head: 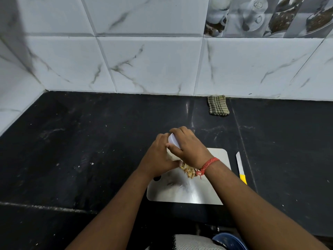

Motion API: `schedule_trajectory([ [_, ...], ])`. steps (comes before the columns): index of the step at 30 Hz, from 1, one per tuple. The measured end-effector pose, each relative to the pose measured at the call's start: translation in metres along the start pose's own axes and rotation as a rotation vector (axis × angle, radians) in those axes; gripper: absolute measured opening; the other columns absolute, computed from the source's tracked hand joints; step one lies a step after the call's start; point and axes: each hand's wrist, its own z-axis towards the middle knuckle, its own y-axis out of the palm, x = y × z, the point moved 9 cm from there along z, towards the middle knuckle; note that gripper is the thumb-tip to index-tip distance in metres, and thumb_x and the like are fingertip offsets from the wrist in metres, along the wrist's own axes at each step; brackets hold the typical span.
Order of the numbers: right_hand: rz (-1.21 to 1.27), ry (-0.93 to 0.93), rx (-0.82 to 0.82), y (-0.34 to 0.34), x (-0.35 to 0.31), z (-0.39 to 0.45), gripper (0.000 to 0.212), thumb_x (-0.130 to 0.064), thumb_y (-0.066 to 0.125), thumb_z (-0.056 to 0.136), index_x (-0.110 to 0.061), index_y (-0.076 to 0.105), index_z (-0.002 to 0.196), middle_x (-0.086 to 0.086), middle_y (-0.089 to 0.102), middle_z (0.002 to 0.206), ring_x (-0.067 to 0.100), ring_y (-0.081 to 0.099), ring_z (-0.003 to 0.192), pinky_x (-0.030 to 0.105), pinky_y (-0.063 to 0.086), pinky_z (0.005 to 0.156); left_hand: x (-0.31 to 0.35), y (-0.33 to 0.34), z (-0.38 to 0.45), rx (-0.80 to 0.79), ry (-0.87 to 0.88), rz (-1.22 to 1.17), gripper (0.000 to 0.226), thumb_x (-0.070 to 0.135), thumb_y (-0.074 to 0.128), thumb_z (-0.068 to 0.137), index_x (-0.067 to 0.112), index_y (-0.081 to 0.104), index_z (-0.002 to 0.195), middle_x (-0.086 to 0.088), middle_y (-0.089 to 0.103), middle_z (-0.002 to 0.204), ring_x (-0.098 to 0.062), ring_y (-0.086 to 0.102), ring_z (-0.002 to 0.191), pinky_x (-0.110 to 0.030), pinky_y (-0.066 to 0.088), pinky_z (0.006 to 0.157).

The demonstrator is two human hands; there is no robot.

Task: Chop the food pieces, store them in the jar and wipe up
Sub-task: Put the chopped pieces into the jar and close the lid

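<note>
The jar (173, 141), with a white end showing, was tilted above the far left corner of the cutting board (191, 192), clasped between both hands. The left hand (158, 156) curled round its side; the right hand (189, 147) wrapped over it. Chopped food pieces (188, 171) lay on the board below. A yellow-handled knife (241, 167) lay just beside the board's right edge, a checked cloth (217, 105) against the wall.
</note>
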Motion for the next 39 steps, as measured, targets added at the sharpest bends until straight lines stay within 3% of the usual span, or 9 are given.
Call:
schedule_trajectory([
  [6,0.032,-0.117,-0.050,0.000,-0.002,0.002,0.054,-0.055,0.049,0.095,-0.023,0.042,0.138,-0.001,0.047,0.132,0.013,0.044,0.115,0.029,0.040,0.097,-0.004,-0.001,0.004,-0.068,-0.030,-0.050,0.082,0.039,0.086,0.067,0.035,0.040,0.135,0.016,0.046,0.126,-0.007,0.055,0.110,-0.018,0.047,0.081],
  [14,0.069,-0.173,-0.143,-0.004,-0.007,0.004,0.060,-0.062,0.044,0.090,-0.026,0.040,0.139,-0.006,0.045,0.133,0.008,0.044,0.116,0.028,0.045,0.099,-0.007,-0.001,0.008,-0.176,-0.062,-0.172,0.089,0.042,0.084,0.063,0.036,0.040,0.141,0.015,0.054,0.130,-0.008,0.059,0.116,-0.032,0.055,0.093],
  [17,0.035,-0.133,-0.156,-0.006,-0.004,0.008,0.059,-0.059,0.051,0.091,-0.028,0.040,0.140,-0.007,0.045,0.135,0.011,0.045,0.119,0.033,0.046,0.101,-0.010,0.000,0.008,-0.171,-0.082,-0.122,0.088,0.039,0.086,0.065,0.037,0.039,0.139,0.016,0.049,0.131,-0.008,0.058,0.115,-0.034,0.056,0.091],
  [22,-0.125,0.030,-0.153,-0.009,0.005,0.018,0.066,-0.068,0.045,0.089,-0.025,0.042,0.140,0.002,0.050,0.131,0.019,0.052,0.113,0.033,0.050,0.094,-0.010,-0.006,0.008,-0.066,-0.059,-0.021,0.083,0.037,0.088,0.068,0.037,0.040,0.136,0.016,0.043,0.128,-0.007,0.054,0.111,-0.024,0.050,0.085],
  [31,0.026,-0.096,-0.280,-0.005,-0.006,0.016,0.062,-0.047,0.064,0.088,-0.032,0.037,0.141,-0.008,0.041,0.128,0.010,0.039,0.112,0.033,0.050,0.095,-0.022,-0.006,0.006,-0.125,-0.101,-0.066,0.088,0.033,0.086,0.068,0.034,0.036,0.140,0.012,0.045,0.134,-0.010,0.054,0.117,-0.029,0.052,0.090],
  [36,0.080,-0.182,-0.367,-0.006,-0.011,0.016,0.063,-0.036,0.070,0.087,-0.033,0.038,0.141,-0.008,0.037,0.134,0.007,0.033,0.117,0.024,0.041,0.098,-0.027,-0.007,0.007,-0.174,-0.133,-0.135,0.092,0.033,0.087,0.063,0.035,0.039,0.141,0.015,0.050,0.131,-0.004,0.054,0.119,-0.033,0.052,0.096],
  [39,0.092,-0.215,-0.404,-0.006,-0.012,0.017,0.067,-0.030,0.074,0.084,-0.033,0.039,0.141,-0.008,0.036,0.136,0.008,0.031,0.121,0.026,0.038,0.101,-0.027,-0.007,0.008,-0.207,-0.129,-0.148,0.096,0.031,0.088,0.061,0.035,0.038,0.143,0.013,0.050,0.132,-0.007,0.053,0.121,-0.034,0.051,0.098],
])
